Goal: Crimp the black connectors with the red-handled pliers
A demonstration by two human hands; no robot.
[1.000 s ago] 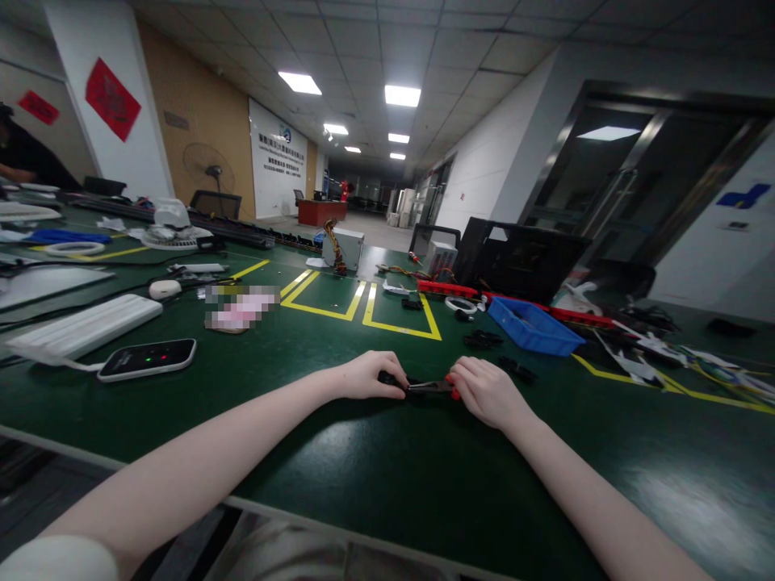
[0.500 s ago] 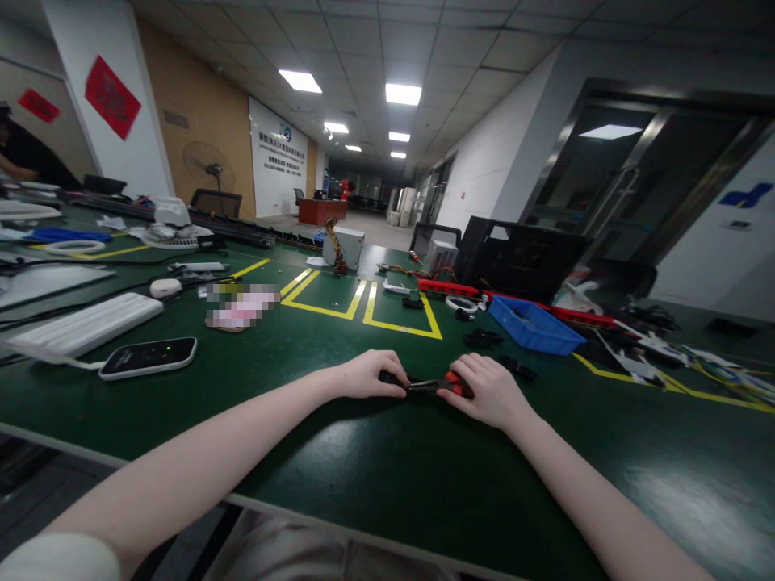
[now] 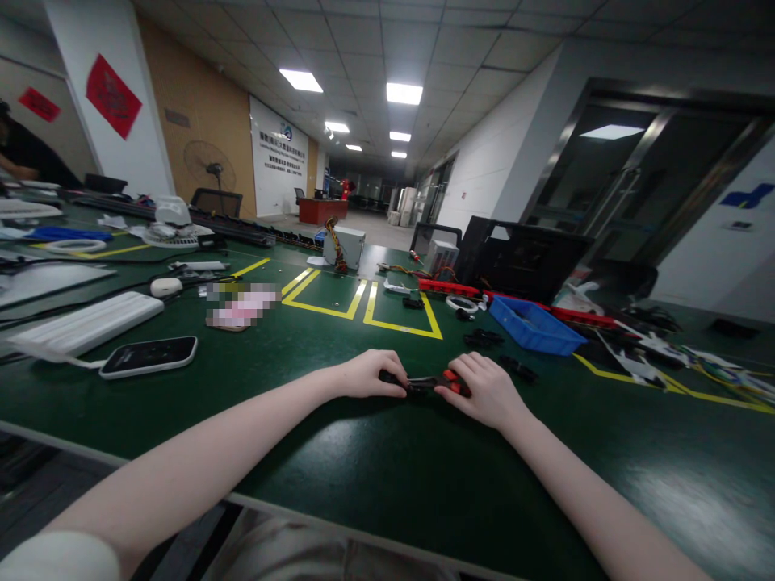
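Both my hands rest on the green table (image 3: 387, 476) near its middle. My left hand (image 3: 369, 374) is closed over a small black part (image 3: 387, 378) and presses it against the table. My right hand (image 3: 484, 391) is closed round the red handles of a pair of pliers (image 3: 439, 382). The pliers' dark jaws point left and meet the black part at my left fingertips. Most of the black part is hidden under my fingers.
A blue tray (image 3: 533, 327) and loose black parts (image 3: 516, 369) lie beyond my right hand. To the left are a phone (image 3: 148, 356), a white keyboard (image 3: 81, 324) and a white mouse (image 3: 165, 286). Yellow tape lines (image 3: 363, 307) and a black crate (image 3: 521, 258) lie farther back. Another person (image 3: 24, 157) is at the far left.
My right hand has slid slightly left, bringing the pliers closer to the black part. My left hand has stayed in place.
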